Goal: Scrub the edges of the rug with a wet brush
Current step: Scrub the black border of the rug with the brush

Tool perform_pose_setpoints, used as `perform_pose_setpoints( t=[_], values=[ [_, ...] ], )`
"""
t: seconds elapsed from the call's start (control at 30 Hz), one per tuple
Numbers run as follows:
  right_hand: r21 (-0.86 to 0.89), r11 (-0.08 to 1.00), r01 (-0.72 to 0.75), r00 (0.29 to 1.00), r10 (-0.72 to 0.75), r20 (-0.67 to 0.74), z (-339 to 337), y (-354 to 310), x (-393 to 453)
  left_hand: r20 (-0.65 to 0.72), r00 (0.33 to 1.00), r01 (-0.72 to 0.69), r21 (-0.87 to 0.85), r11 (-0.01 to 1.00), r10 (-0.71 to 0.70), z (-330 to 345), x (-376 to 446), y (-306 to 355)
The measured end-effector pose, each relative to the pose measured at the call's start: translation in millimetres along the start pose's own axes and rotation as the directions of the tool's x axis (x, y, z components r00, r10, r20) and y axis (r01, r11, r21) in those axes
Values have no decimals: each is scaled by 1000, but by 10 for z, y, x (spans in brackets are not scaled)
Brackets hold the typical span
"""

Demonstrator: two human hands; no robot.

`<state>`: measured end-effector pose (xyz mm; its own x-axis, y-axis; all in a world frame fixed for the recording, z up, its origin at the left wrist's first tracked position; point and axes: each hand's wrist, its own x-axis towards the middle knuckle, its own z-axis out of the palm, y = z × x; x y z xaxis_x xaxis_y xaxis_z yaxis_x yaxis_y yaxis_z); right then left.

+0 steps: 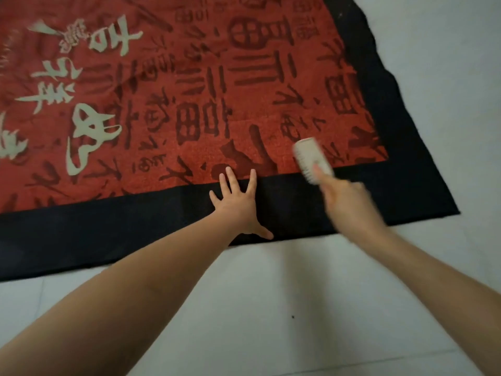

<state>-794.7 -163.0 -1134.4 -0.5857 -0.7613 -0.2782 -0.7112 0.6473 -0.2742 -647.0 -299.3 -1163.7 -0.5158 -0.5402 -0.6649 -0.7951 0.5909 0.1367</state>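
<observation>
Floor: pale tiles (271, 308) under both forearms, nearest to me
Left hand (238, 202): fingers spread wide, pressed flat on the rug's black border
Right hand (349, 202): blurred, gripping a white brush (311, 158), which is at the border's inner edge
Rug (162, 104): red, lying flat near its corner
Writing: cream and dark red characters, not legible to me

A pale grey tiled floor (311, 294) fills the view from three o'clock round through six to eight; faint grout lines (273, 270) cross it near centre and low at five o'clock; a tiny dark speck (292, 317) lies at six o'clock.
</observation>
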Motion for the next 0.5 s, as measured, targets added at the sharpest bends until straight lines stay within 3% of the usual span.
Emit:
perform_pose_setpoints(
  t=[0.1, 0.17, 0.27, 0.33, 0.43, 0.5],
  values=[
    [-41, 979, 201, 957, -187, 220, 427, -538, -266, -94, 995, -11, -6, 1000, 10, 76, 17, -133],
    [-156, 961, 227, 965, -200, 171, 444, -359, -224, -141, 989, -37, -2, 999, 36, 156, 6, -207],
    [-123, 983, -133, 991, 135, 8, 160, 159, -29, -151, 986, -74, -5, 997, 72, 207, 15, -171],
    [0, 980, -200, 979, 200, -28, 273, -57, -130, -141, 987, -76, 0, 997, 75, 211, 36, -115],
    [85, 995, 56, 986, -69, 152, 648, -650, -378, -157, 985, -72, -11, 997, 69, 237, 79, -147],
    [-46, 984, 175, 977, -168, 128, 612, -458, -345, -166, 983, -87, -16, 996, 83, 243, 76, -175]
  ],
)
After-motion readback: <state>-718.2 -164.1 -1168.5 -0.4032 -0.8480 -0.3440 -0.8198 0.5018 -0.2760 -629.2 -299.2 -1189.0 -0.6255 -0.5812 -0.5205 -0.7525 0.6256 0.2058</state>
